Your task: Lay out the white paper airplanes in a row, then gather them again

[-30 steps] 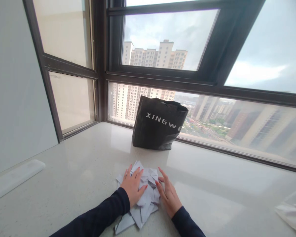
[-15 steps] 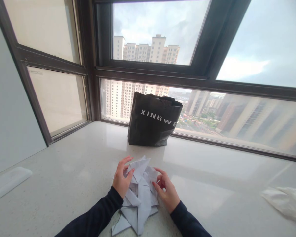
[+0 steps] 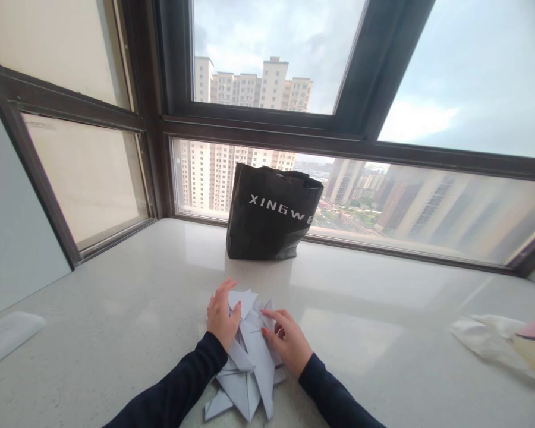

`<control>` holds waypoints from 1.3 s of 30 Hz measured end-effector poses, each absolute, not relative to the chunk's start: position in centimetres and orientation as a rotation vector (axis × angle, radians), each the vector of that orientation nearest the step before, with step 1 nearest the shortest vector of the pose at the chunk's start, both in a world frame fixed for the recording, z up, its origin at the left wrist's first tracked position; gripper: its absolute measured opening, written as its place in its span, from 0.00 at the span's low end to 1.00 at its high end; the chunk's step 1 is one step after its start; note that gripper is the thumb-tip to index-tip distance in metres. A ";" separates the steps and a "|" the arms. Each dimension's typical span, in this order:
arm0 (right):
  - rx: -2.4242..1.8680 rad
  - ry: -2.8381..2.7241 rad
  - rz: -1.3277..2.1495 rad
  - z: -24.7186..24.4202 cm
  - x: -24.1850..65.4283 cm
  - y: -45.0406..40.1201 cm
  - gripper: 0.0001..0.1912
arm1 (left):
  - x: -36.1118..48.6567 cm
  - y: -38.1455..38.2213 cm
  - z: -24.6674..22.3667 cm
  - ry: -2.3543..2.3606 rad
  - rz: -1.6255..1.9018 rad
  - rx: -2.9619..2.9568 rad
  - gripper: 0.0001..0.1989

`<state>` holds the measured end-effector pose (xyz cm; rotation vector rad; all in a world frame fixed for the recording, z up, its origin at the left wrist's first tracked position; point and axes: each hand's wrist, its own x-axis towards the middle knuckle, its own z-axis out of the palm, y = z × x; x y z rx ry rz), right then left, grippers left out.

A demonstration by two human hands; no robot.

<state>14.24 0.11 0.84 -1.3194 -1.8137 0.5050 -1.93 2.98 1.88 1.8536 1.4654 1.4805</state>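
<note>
A heap of folded white paper pieces (image 3: pixel 256 356), many with pointed ends, lies on the pale speckled sill in front of me. My left hand (image 3: pixel 223 315) rests against the heap's upper left side, its fingers spread and thumb apart. From the right, my right hand (image 3: pixel 288 339) reaches over the heap's edge. Its index finger and thumb are parted, close to the upper pieces, with nothing visibly held between them. Whether the fingertips press on the paper is hard to see.
Behind the heap a black bag (image 3: pixel 271 217) with white lettering stands upright near the window. A white flat object (image 3: pixel 11 339) lies at far left. At far right is a crumpled whitish bag-like item (image 3: pixel 490 339). Dark window frames (image 3: pixel 267 131) border the sill (image 3: pixel 370 309).
My right hand has moved left, further over the heap. A pointed piece at the top has dropped lower, and several pieces have shifted. The camera has turned slightly right.
</note>
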 end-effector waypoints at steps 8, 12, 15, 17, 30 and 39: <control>-1.351 -1.797 0.324 1.4 15.7 0.3 0.11 | -2.8 3.4 1.9 1.324 1.625 1.746 0.12; -1.389 -1.635 0.260 1.7 17.1 1.0 0.12 | -3.0 3.4 2.2 1.236 1.628 1.727 0.08; -1.370 -1.640 0.385 1.7 17.0 1.0 0.11 | -3.0 3.1 2.6 1.205 1.650 1.692 0.09; -1.344 -1.671 0.451 1.6 16.4 0.7 0.11 | -2.8 2.7 2.9 1.156 1.672 1.652 0.10; -1.295 -1.606 0.345 2.5 15.8 -0.2 0.23 | -1.5 -0.2 3.4 0.891 1.758 2.003 0.10; -1.026 -1.486 0.952 2.7 15.2 -0.4 0.19 | -1.3 -1.9 3.8 0.665 1.432 2.599 0.15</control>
